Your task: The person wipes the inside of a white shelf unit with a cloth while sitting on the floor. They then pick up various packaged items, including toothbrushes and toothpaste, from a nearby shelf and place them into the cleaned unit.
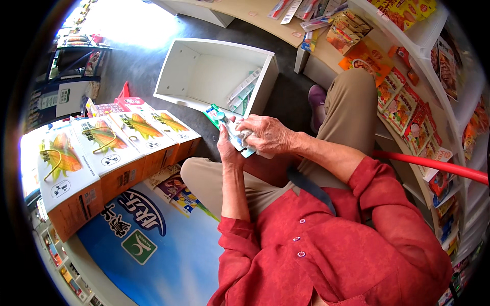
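My left hand (229, 147) is closed around a slim green-and-white pack (212, 115), held up in front of my knees. Its kind is not clear, and much of it is hidden by my fingers. My right hand (266, 133) is closed on a crumpled whitish cloth (247, 134), which rests against the pack. Just beyond my hands, a white drawer-like box (171, 96) sits on the dark floor. Several long green-and-white cartons (245, 86) lie in its right end.
Boxes with corn pictures (109, 148) line the left, above a blue printed panel (168, 255). Shelves with food packets (403, 112) curve along the right. A red pole (434, 163) reaches in from that side. Packaged goods lie on a pale shelf (255, 15) at the back.
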A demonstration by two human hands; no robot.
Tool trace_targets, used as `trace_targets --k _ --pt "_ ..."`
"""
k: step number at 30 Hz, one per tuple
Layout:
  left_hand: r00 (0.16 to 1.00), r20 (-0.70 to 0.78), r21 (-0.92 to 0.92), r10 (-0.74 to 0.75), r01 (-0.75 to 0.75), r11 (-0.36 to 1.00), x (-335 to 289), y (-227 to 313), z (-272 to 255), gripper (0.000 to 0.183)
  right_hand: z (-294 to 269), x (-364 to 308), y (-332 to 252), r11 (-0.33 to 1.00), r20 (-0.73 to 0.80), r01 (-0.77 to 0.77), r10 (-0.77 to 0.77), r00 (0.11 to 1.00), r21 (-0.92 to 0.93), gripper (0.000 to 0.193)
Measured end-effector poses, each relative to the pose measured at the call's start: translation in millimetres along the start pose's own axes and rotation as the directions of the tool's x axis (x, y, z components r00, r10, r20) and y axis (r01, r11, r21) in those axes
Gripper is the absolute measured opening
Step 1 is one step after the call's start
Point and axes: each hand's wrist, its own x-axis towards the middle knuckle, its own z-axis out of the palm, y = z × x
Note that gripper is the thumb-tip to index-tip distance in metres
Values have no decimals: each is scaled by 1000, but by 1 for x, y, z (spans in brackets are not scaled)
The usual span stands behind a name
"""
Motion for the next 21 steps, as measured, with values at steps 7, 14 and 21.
trace_targets --k 7,14,21 --pt "998 68 -23 8 -7 1000 -5 -2 23 51 8 -8 12 967 -98 -166 149 984 -194 24" --pt "998 52 101 -28 22 995 -8 -4 11 48 -9 -6 23 897 -168 -363 328 929 -252 25" --pt "995 33 272 -94 81 959 -8 -14 10 47 7 -17 11 927 65 76 -56 996 -368 20"
